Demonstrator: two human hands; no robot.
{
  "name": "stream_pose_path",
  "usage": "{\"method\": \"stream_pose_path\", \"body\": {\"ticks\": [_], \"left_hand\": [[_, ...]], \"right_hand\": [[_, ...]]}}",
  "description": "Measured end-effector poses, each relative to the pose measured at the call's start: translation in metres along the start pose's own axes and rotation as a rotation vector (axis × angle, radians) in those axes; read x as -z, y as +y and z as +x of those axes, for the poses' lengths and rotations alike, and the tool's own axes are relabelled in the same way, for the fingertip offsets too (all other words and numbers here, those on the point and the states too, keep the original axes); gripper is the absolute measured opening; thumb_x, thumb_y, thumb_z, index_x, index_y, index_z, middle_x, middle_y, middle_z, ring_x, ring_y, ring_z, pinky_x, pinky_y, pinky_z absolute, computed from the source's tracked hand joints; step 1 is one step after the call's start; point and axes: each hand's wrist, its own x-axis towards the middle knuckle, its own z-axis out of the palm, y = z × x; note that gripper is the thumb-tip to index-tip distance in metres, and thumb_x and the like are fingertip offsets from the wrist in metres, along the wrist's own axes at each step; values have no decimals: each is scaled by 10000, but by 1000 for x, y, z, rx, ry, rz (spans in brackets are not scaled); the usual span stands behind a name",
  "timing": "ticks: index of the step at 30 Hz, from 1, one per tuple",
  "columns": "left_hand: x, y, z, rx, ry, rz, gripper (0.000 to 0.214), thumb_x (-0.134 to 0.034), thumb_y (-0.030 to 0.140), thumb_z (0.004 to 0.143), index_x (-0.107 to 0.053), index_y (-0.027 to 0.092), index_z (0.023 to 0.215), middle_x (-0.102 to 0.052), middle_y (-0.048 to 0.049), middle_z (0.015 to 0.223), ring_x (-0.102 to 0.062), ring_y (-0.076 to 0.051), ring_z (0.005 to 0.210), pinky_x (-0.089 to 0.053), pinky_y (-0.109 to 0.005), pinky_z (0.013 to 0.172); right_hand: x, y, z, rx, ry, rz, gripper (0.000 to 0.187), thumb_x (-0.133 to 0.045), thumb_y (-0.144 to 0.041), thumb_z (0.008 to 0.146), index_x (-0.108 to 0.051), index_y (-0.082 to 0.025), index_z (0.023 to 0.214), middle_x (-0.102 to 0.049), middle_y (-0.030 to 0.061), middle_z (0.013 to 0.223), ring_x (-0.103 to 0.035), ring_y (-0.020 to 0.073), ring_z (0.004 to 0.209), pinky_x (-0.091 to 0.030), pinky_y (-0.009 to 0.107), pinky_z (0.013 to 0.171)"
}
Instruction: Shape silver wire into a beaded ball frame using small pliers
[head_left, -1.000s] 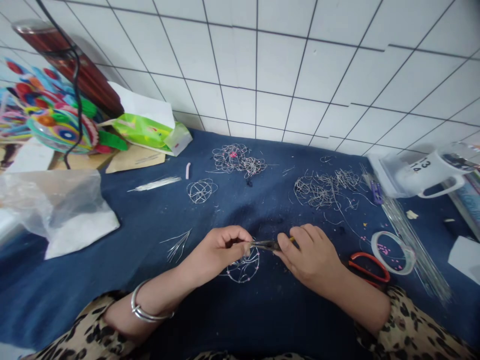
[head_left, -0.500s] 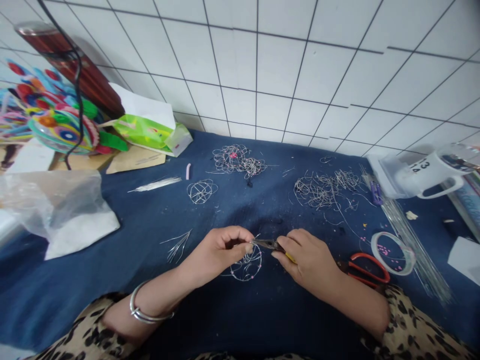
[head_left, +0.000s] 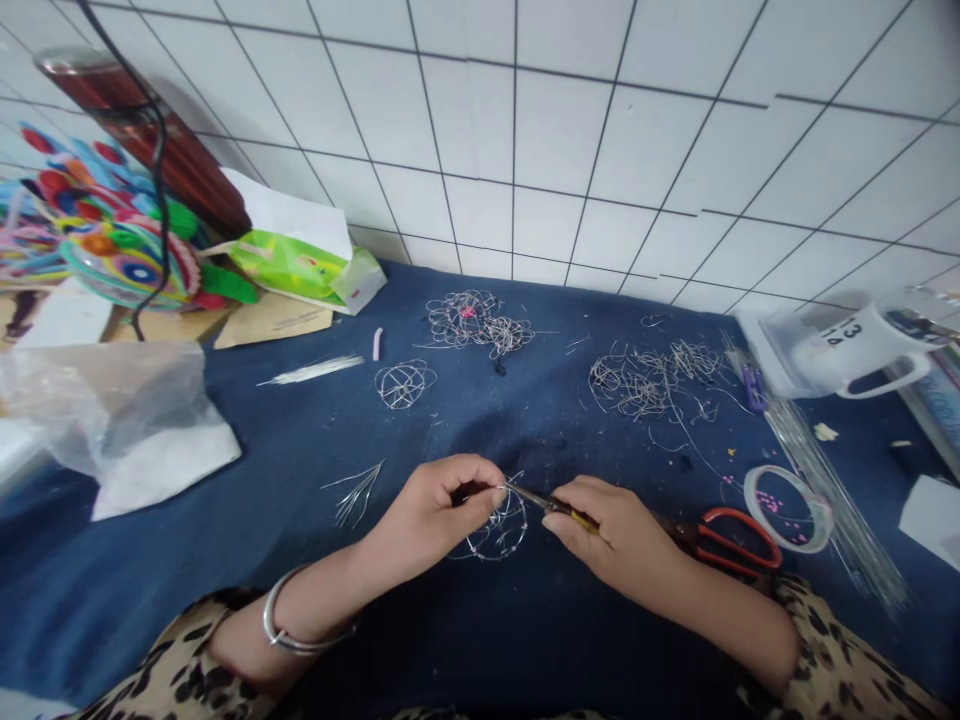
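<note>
Between thumb and fingers, my left hand (head_left: 442,510) pinches the upper edge of a round beaded wire frame (head_left: 501,540), which hangs below the fingertips over the dark blue cloth. Small pink beads dot its ring. My right hand (head_left: 611,525) is closed around the yellow-handled pliers (head_left: 541,498). The jaws point left and meet the wire right beside my left fingertips; the exact grip at the tip is too small to make out. Short loose wires (head_left: 360,492) lie left of my left hand. A second round wire frame (head_left: 405,385) rests farther back.
Tangled wire heaps (head_left: 480,322) (head_left: 645,378) lie toward the tiled wall. Red-handled scissors (head_left: 739,540), a round dish (head_left: 787,508) with pink beads, long straight wires (head_left: 847,520) and a white mug (head_left: 862,350) stand right. A plastic bag (head_left: 150,430) lies left.
The pliers have tilted, their handles now lower to the right, and my right hand has turned slightly with them. The beaded wire frame has shifted a little to the right.
</note>
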Motion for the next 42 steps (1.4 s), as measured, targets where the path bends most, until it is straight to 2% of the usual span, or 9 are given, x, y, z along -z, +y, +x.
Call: {"method": "stream_pose_path", "body": {"ticks": [6, 16, 22, 28, 34, 42], "left_hand": [[2, 2, -1, -32, -14, -26, 145, -529, 235, 821, -604, 129, 756, -488, 11, 610, -392, -79, 526, -333, -182, 470], [2, -1, -2, 19, -44, -93, 127, -538, 223, 815, -589, 128, 748, -426, 40, 569, -329, -62, 494, -274, -168, 441], [1, -2, -2, 29, -55, -120, 136, -523, 215, 826, -579, 121, 746, -420, 46, 558, -323, -56, 487, -273, -166, 443], [1, -3, -3, -7, -52, -83, 142, -526, 218, 827, -582, 115, 747, -459, 32, 587, -360, -60, 513, -299, -174, 470], [1, -4, -3, -27, -58, -82, 146, -522, 209, 826, -583, 108, 740, -451, 33, 580, -354, -61, 508, -291, -179, 467], [-1, -5, -2, 26, -81, -131, 164, -516, 235, 827, -563, 108, 735, -427, 40, 561, -332, -62, 490, -276, -186, 455]], "right_hand": [[2, 5, 2, 72, 21, 6, 246, -434, -386, 875, -590, -195, 880, -533, 10, 753, -491, 127, 709, -401, 254, 649], [2, 11, 3, 186, 63, -42, 261, -444, -374, 871, -567, -176, 988, -539, 53, 883, -492, 151, 805, -419, 298, 737], [1, 10, 3, 237, 132, -282, 266, -429, -360, 872, -566, -152, 968, -524, 77, 874, -461, 177, 793, -406, 340, 725], [1, 10, 2, 273, 148, -467, 281, -413, -351, 875, -558, -148, 1002, -510, 76, 842, -414, 179, 740, -390, 348, 686], [0, 14, 1, 326, 197, -598, 302, -427, -353, 870, -548, -146, 1053, -512, 84, 852, -412, 193, 760, -386, 355, 688], [1, 12, -2, 343, 178, -697, 313, -418, -339, 875, -543, -135, 1078, -526, 81, 824, -427, 202, 750, -377, 347, 648]]}}
